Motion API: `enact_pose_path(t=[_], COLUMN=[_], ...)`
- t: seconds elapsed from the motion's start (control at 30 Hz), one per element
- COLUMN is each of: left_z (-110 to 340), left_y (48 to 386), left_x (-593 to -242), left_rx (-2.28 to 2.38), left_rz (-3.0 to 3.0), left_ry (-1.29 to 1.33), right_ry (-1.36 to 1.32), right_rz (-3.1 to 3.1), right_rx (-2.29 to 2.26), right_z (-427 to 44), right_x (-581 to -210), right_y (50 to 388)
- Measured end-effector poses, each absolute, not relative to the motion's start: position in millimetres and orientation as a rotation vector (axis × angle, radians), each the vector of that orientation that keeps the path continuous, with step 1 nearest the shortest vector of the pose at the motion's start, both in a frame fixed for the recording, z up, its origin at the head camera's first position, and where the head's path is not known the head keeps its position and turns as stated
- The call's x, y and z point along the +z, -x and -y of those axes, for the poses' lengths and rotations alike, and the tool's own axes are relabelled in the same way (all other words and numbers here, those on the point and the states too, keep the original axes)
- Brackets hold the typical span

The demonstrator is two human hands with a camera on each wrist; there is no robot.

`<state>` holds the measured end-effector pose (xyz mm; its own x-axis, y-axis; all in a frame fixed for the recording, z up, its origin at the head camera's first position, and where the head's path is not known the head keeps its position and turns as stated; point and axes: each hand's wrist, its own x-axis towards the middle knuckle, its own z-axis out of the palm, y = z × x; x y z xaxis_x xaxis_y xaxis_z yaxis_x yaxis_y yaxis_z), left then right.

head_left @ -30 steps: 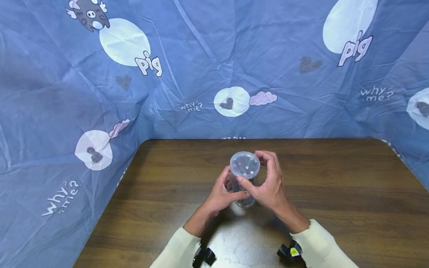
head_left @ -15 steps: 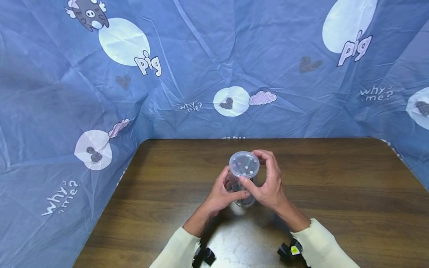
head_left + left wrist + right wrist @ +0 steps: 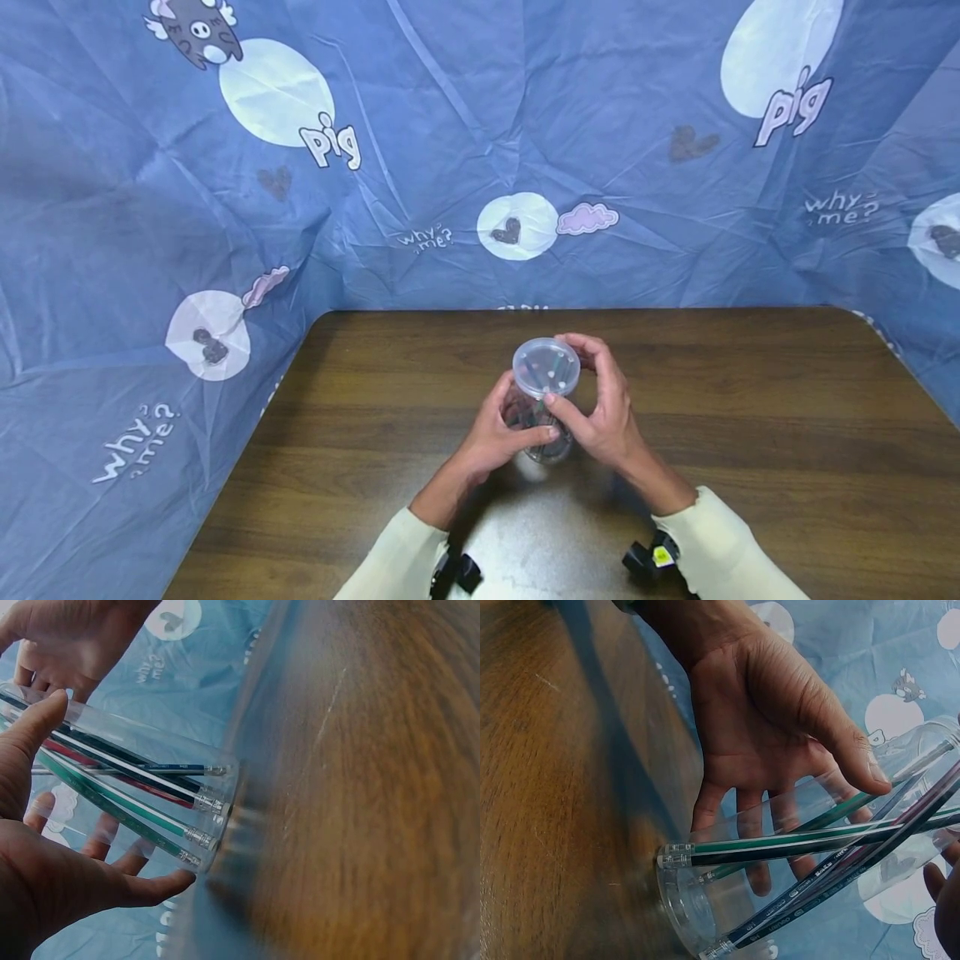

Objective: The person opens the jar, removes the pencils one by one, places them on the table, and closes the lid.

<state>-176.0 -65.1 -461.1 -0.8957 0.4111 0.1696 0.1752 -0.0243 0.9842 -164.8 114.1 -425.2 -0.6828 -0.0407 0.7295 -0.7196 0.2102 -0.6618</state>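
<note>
A clear plastic jar (image 3: pixel 553 454) with a translucent round lid (image 3: pixel 534 377) stands upright on the table, its lid seated on top. Through the wall, pencils (image 3: pixel 142 774) in green, black and red lean at angles, their eraser ends down at the jar's bottom. My left hand (image 3: pixel 491 435) grips the jar body from the left, thumb in front and fingers spread behind in the left wrist view. My right hand (image 3: pixel 607 412) holds the lid's rim, thumb at the near edge and fingers at the far edge. Its fingertips are partly hidden behind the lid.
The brown wooden table (image 3: pixel 750 417) extends on both sides of the jar. Behind it and at the sides hangs a blue printed cloth (image 3: pixel 420 125). Black wrist cameras are worn below my left hand and right hand, near the table's front.
My right thumb has slid right along the lid's near edge while its fingers have moved left along the far edge. My left hand and the jar have barely moved.
</note>
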Motion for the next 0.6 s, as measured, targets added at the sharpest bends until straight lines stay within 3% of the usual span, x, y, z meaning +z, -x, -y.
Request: enact_pose_path(t=[0.6], left_z=[65.3], left_y=[174.1], left_x=[-458.4], left_rx=[2.009], left_rz=[-2.05], left_ry=[-0.593], right_ry=[-0.725], right_rz=[1.969], right_rx=[1.521], right_z=[-111.5], right_x=[-426.3], right_y=[164.1])
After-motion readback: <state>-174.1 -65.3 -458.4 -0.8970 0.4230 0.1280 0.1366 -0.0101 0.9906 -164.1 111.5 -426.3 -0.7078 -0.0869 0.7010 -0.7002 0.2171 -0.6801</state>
